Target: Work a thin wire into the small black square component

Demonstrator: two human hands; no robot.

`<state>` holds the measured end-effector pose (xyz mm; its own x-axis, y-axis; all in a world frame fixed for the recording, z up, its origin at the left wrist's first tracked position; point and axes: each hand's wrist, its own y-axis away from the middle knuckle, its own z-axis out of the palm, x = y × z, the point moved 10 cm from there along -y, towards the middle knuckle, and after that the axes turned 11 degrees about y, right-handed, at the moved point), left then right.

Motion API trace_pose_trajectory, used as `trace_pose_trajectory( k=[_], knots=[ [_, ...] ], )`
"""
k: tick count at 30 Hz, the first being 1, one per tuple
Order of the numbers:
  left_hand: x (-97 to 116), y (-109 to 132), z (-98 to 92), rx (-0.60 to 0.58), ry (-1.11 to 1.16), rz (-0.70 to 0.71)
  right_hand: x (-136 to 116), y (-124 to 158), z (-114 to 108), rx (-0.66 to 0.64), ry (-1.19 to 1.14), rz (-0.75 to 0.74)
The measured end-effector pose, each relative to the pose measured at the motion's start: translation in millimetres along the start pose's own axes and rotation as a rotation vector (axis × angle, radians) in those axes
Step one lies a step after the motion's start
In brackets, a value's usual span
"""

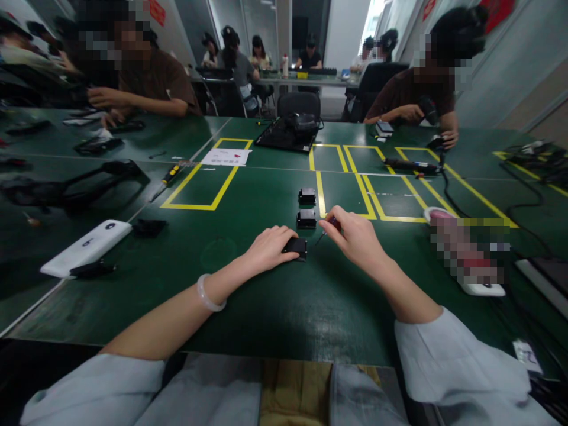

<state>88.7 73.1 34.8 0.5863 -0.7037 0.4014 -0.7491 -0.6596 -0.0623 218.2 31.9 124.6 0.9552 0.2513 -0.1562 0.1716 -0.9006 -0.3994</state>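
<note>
A dark green work table [248, 307] fills the view, its top marked with yellow tape rectangles [202, 186] that run across the far half. Near the middle, just before the person, a small black box [296, 246] sits on the green surface. The left hand [268, 248] lies low on the table with its fingers closed on the box's left end. The right hand [355, 239] is curled tight around a thin red-handled tool [333, 223], whose tip slants down toward the box. Beyond it a second black box [306, 218] and a third black box [307, 195] stand in a line, the third just beside a yellow strip. To the left lie a white device [86, 247] and, farther off, a black-and-yellow screwdriver [171, 173] near a printed sheet [226, 157]. A black tray [288, 135] rests at the far edge, and black cables [523, 207] trail over the right side. Two people in brown shirts [153, 77] work across the table. Behind them more people sit at another bench [306, 77] between grey walls with red signs [157, 12].
</note>
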Motion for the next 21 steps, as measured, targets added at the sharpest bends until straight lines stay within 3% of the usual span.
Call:
trace_pose_trajectory(
  k=[6, 21],
  knots=[
    [-5.9, 5.9, 3.4, 0.077, 0.081, -0.033, -13.8, -7.7, 10.4, -0.010, 0.010, -0.053],
    [-13.7, 8.8, 6.1, 0.111, 0.148, -0.021, -24.9, -13.5, 25.2, -0.037, 0.010, -0.089]
  ],
)
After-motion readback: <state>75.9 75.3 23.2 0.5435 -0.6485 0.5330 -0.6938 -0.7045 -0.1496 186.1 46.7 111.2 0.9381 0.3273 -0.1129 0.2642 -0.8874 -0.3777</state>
